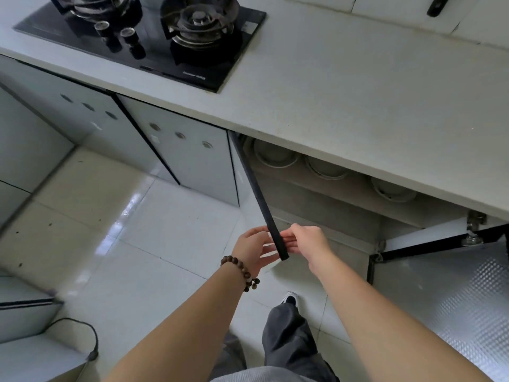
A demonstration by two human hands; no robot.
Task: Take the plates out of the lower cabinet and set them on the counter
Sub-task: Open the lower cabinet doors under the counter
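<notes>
1. A person's two bare forearms reach forward and down over a pale tiled floor (pixel 154 244), with a grey trouser leg and a dark shoe (pixel 289 299) below them.
2. The left hand (pixel 252 248), a brown bead bracelet (pixel 242 271) at its wrist, has its fingers loosely spread against the left side of a black-edged open cabinet door (pixel 271 224).
3. The right hand (pixel 308 239) meets the same door edge from the other side, fingers close together and curled onto it; whether they pinch it cannot be told.
4. A second door (pixel 451 285), lined with patterned silver sheet, stands open at right.
5. Inside the lower cabinet, white plates (pixel 275 155) sit in stacks on the shelf, under the counter (pixel 358 100).
6. Farther left on the counter lies a black gas hob (pixel 154 37).
</notes>
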